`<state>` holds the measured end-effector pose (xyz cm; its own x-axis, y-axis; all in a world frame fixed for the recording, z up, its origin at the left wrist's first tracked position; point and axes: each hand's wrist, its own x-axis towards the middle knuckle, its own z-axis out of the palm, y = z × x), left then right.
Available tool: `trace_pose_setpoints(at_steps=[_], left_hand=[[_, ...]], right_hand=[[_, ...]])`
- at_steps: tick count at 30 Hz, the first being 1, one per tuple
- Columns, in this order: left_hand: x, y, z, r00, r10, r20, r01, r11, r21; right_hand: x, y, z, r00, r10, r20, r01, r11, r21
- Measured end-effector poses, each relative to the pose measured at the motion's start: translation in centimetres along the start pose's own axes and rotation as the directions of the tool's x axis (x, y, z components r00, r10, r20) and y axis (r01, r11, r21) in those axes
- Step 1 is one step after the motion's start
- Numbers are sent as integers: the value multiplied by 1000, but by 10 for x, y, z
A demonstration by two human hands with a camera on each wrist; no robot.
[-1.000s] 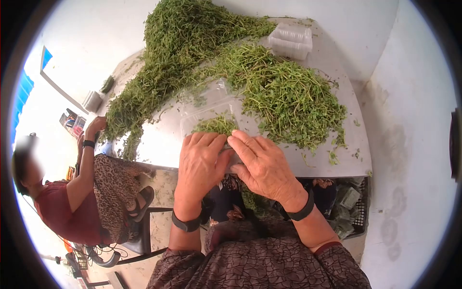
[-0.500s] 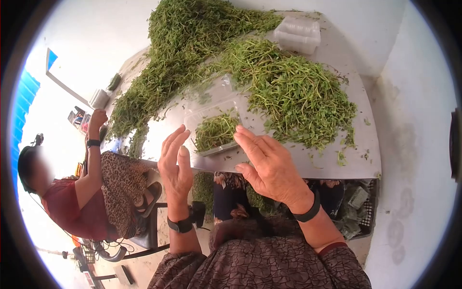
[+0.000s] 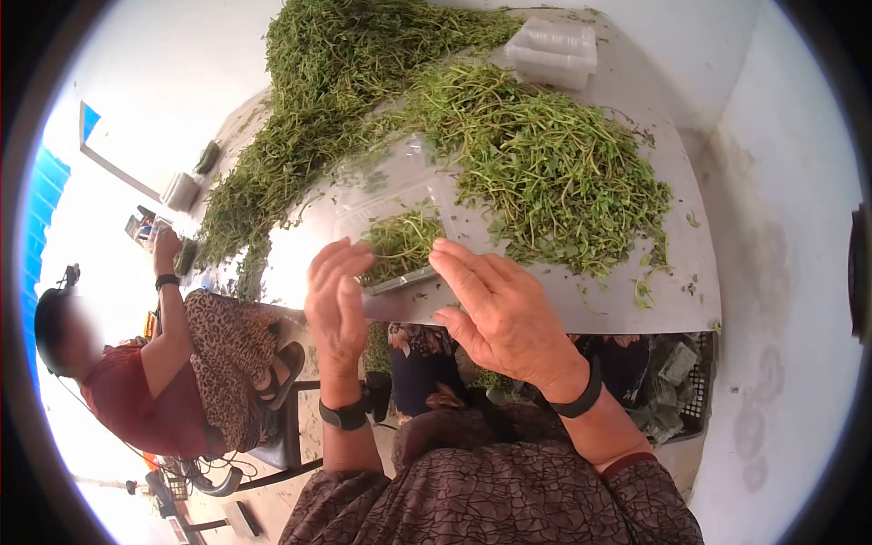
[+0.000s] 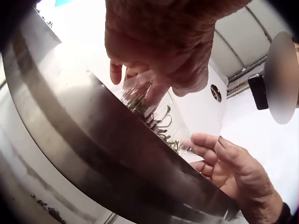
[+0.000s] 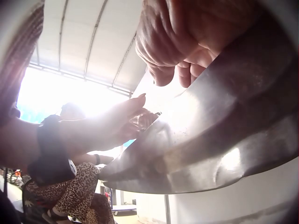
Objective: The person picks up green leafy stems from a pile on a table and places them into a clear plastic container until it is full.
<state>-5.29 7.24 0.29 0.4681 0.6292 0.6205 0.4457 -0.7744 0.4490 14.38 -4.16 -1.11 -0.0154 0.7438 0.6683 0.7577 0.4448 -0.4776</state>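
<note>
A clear plastic clamshell box filled with leafy green stems [image 3: 400, 238] lies on the metal table, its lid [image 3: 386, 173] folded back away from me. My left hand [image 3: 338, 304] is at the box's left side, fingers loosely extended and overlapping its edge. At the right front corner is my right hand [image 3: 504, 313], its index fingertip right at the rim and its thumb held apart. Seen from the left wrist, the left fingers reach down against the clear plastic wall [image 4: 140, 84], with the right hand [image 4: 240, 170] at the far end.
A large heap of greens [image 3: 336, 109] spreads along the back and left, and another pile [image 3: 563, 182] lies right of the box. Stacked empty boxes [image 3: 551, 53] stand at the back right. A black crate [image 3: 672, 381] sits below the table. Another person [image 3: 145, 391] sits at left.
My hands, earlier together over the box's front edge, have parted to its two sides. The left hand swung out left, then came back in against the box. The seated person's raised hand has lowered.
</note>
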Motion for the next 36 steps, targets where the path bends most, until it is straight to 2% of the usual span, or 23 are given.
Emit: trace_pose_setpoints(at_steps=[1, 3, 5, 7, 11, 15, 19, 23, 25, 29, 31, 34, 36], left_hand=[[0, -3, 2, 1000, 1, 3, -1, 1000, -3], [-4, -17, 10, 977, -108, -186, 76, 982, -172], [-2, -26, 16, 921, -325, -216, 234, 903, -360], [-2, -34, 22, 844, -495, -208, 317, 772, -551], [2, -22, 20, 865, -490, -109, 371, 770, -518], [0, -24, 14, 866, -494, -77, 391, 764, -513], [-1, -24, 15, 892, -448, -63, 375, 810, -452], [-1, -19, 14, 881, -466, -80, 385, 806, -449], [0, -17, 13, 909, -410, -67, 360, 859, -364], [-1, -20, 14, 928, -366, -77, 317, 879, -355], [-2, -20, 13, 924, -378, -61, 328, 863, -384], [-3, -19, 12, 912, -410, -27, 367, 841, -396], [-1, -18, 12, 930, -366, -26, 330, 867, -373]], right_hand=[[0, 0, 0, 1000, -5, -6, 5, 1000, 0], [0, 0, 1, 1000, 4, -15, -4, 1000, 11], [-1, 0, 1, 1000, 16, -26, -16, 1000, 18], [-1, 1, 2, 999, 17, -45, -15, 999, 37], [-1, -1, 0, 998, 38, -43, -35, 998, 53], [-2, 1, 2, 997, 33, -67, -29, 998, 57], [-2, 2, 4, 996, 49, -74, -44, 997, 58], [0, 1, 0, 997, 52, -65, -48, 998, 50], [0, 1, 1, 997, 48, -64, -45, 998, 47], [-1, 1, 1, 998, 31, -55, -31, 1000, 7], [-1, -2, 1, 994, 97, -46, -95, 994, 48], [-1, 0, 3, 998, 50, -49, -50, 999, 16], [-2, 1, 5, 998, 47, -49, -47, 999, 2]])
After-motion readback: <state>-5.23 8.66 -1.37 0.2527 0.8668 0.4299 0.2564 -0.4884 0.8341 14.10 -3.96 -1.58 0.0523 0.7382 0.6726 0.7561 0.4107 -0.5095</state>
